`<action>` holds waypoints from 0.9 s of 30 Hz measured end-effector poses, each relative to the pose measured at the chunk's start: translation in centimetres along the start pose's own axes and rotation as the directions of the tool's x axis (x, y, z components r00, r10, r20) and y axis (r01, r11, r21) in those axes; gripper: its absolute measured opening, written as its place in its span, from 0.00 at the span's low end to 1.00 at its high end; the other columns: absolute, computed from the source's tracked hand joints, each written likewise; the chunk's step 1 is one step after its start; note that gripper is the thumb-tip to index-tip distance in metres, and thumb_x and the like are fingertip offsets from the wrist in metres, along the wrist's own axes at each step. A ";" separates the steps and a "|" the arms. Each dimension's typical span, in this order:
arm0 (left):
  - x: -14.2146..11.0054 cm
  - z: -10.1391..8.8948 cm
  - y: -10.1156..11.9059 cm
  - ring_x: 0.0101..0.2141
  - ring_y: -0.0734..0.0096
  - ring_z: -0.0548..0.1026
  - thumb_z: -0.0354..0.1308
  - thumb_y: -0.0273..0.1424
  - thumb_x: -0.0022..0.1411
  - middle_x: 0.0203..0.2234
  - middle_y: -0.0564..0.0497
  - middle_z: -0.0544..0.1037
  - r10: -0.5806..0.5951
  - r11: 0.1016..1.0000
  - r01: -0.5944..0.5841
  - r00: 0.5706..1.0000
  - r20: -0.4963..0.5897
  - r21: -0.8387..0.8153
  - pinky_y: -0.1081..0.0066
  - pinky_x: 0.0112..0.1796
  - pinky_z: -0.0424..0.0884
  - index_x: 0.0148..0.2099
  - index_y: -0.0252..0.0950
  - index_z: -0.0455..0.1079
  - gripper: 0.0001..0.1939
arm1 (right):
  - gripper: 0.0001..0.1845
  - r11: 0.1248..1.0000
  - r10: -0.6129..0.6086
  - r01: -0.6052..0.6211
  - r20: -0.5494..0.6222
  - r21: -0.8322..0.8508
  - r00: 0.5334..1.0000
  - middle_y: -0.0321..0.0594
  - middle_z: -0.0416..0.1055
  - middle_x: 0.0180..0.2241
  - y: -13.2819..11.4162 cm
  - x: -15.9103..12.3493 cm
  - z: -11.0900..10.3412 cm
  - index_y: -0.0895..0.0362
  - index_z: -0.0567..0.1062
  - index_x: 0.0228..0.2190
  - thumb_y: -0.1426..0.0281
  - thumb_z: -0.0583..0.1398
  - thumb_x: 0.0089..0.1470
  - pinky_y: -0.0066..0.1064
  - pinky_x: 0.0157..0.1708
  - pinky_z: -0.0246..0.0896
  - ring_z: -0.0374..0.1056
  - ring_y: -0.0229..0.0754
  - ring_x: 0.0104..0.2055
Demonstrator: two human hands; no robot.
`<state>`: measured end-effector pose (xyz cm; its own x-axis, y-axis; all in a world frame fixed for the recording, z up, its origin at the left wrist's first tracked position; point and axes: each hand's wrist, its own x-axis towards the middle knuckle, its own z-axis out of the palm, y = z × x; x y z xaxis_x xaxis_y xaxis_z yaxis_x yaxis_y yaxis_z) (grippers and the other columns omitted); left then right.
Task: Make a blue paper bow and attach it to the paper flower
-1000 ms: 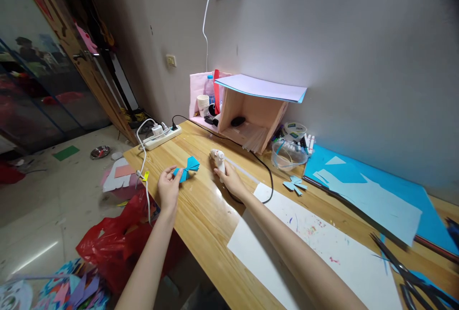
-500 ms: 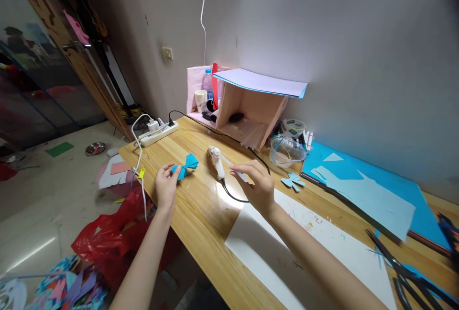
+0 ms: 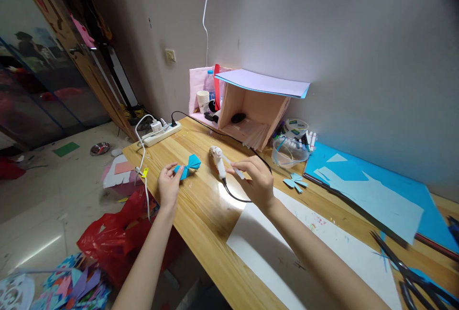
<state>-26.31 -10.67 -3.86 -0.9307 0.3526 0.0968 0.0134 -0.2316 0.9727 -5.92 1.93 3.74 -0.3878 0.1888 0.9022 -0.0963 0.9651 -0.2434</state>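
Between the thumb and fingers of my left hand (image 3: pixel 168 184) is a folded blue paper bow (image 3: pixel 194 162), held above the table's left part. A white glue gun (image 3: pixel 217 162) rests on the wooden table, its black cord running from the handle's base. Out of its back sticks a translucent glue stick (image 3: pixel 239 173). My right hand (image 3: pixel 257 179) is closed in a pinch on that stick, behind the gun. To the right of this hand lies a light blue paper cutout (image 3: pixel 295 182) with several pointed strips.
A white power strip (image 3: pixel 163 134) sits at the table's far left corner. Behind stands a pink cardboard shelf (image 3: pixel 283 109) beside a clear plastic tub (image 3: pixel 289 152). Blue card sheets (image 3: pixel 387 176), black scissors (image 3: pixel 405 271) and white paper (image 3: pixel 251 233) lie to the right.
My right hand has let go of the glue gun's handle, moved right and pinched the glue stick. My left hand keeps the bow in nearly the same place.
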 end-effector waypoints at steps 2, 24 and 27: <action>0.0 0.0 0.0 0.27 0.74 0.75 0.68 0.35 0.41 0.28 0.50 0.77 0.000 1.000 0.000 1.000 0.001 -0.004 0.74 0.32 0.70 0.38 0.34 0.66 0.22 | 0.14 0.999 0.044 -0.044 0.037 0.005 0.998 0.37 0.69 0.28 0.3 -0.8 0.3 0.53 0.68 0.41 0.70 0.63 0.51 0.31 0.30 0.61 0.65 0.39 0.29; -0.4 0.2 0.0 0.28 0.73 0.75 0.68 0.36 0.42 0.28 0.50 0.77 -0.011 0.998 0.010 1.000 -0.010 -0.055 0.74 0.31 0.69 0.39 0.33 0.66 0.23 | 0.19 0.503 0.626 -0.808 0.516 0.307 0.585 0.36 0.67 0.27 0.8 -7.1 4.9 0.58 0.70 0.38 0.56 0.52 0.56 0.28 0.27 0.58 0.63 0.37 0.27; -0.5 0.3 -0.1 0.27 0.73 0.75 0.68 0.36 0.42 0.28 0.50 0.77 -0.011 0.999 0.010 1.000 -0.005 -0.053 0.73 0.31 0.69 0.39 0.33 0.65 0.23 | 0.18 0.520 0.568 -0.805 0.588 0.286 0.575 0.35 0.66 0.25 -0.2 -7.6 4.4 0.58 0.71 0.37 0.57 0.52 0.57 0.28 0.28 0.57 0.63 0.38 0.26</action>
<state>-25.78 -10.58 -3.93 -0.9325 0.3508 0.0855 -0.0157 -0.2760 0.9610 -7.02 -0.51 -4.62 -0.8173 0.5502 0.1713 0.0002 0.2975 -0.9547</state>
